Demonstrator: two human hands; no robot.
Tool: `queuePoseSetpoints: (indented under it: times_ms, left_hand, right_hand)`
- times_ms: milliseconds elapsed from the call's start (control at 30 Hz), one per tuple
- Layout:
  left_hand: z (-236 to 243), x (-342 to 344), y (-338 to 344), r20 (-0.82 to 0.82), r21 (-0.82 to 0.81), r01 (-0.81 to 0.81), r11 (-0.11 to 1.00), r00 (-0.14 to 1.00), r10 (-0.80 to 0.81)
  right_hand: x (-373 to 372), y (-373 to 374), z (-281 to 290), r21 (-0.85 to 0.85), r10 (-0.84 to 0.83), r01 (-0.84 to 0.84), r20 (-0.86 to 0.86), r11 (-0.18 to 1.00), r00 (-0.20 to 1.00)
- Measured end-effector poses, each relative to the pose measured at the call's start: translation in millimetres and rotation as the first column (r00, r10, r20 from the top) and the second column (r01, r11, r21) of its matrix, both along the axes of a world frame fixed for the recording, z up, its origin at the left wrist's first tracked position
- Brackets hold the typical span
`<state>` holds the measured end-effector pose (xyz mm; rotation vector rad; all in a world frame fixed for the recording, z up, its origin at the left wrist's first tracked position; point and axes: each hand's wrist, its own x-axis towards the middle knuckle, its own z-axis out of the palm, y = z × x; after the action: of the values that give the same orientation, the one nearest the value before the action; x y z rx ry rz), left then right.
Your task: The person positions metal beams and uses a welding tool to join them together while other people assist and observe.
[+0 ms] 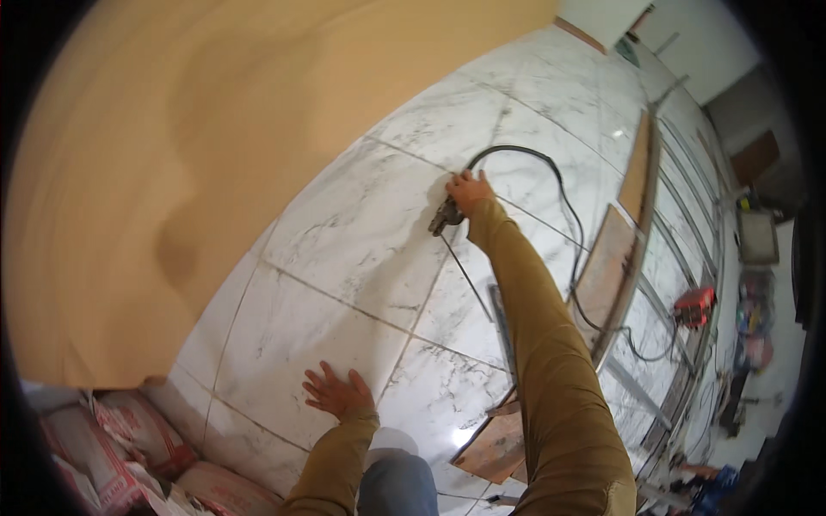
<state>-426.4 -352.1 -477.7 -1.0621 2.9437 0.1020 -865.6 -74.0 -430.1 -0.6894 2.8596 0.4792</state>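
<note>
My right hand (469, 191) reaches far out over the marbled floor tiles, its fingers round the handle of a welding electrode holder (446, 215). A thin welding rod (466, 277) sticks out of the holder's jaws, slanting down to the right. From behind the hand, a black cable (557, 176) arches up and over, then runs right toward a small red machine (693, 307), probably a welder. Flat against a tile, with fingers spread, rests my left hand (340, 394); it holds nothing. My knee (397, 486) shows at the lower edge.
A large tan panel or wall (172, 172) fills the left. Red and white sacks (142, 430) lie at lower left. Along the right stretches a metal frame (680, 206) with crossbars, beside rusty brown plates (607, 258). Another brown plate (495, 447) lies near my right arm.
</note>
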Motion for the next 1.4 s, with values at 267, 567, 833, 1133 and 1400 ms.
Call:
queuePoseSetpoints:
  times_ms: [267,567,833,1133,1400]
  left_hand:
    - [-11,12,-8,-0.039,-0.148,-0.016,0.989,0.999,0.010]
    - [-20,16,-3,-0.065,-0.152,-0.032,0.988,0.998,0.022]
    - [-30,16,-1,-0.172,-0.080,-0.058,0.995,0.984,0.043]
    - [-26,10,-5,-0.226,-0.119,-0.058,0.991,0.974,0.030]
    - [-14,40,19,-0.159,-0.011,0.047,0.999,0.986,-0.048]
  right_hand:
    - [47,94,209,0.250,0.149,-0.034,-0.456,0.968,0.877]
    - [338,394,627,-0.051,-0.382,0.558,-0.780,0.828,0.496]
    - [850,420,892,-0.456,-0.599,0.697,-0.799,0.554,-0.047]
    - [1081,359,830,-0.351,-0.519,0.801,-0.853,0.485,-0.060]
    - [1148,413,557,-0.190,-0.825,0.953,-0.558,0.235,0.092]
